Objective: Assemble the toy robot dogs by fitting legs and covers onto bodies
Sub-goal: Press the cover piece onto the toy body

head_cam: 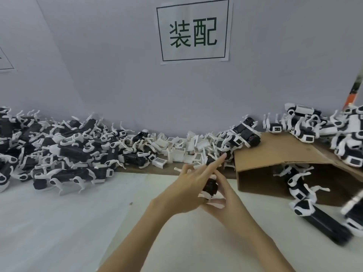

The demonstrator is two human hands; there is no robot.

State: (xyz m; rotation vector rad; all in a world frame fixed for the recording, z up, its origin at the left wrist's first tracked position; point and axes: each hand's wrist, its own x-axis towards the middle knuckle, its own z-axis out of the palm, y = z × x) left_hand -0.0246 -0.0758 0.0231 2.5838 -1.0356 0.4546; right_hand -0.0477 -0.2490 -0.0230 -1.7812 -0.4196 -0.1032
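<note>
Both hands (pixel 198 193) around blocky (black) body (pixel 210 187)

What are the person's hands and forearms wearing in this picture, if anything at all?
Nothing that shows. Both the left hand and the right hand are bare, with no gloves, and no rings can be made out. Both forearms are uncovered down to the bottom edge of the frame: no sleeves, watch or wristband are in view.
</note>
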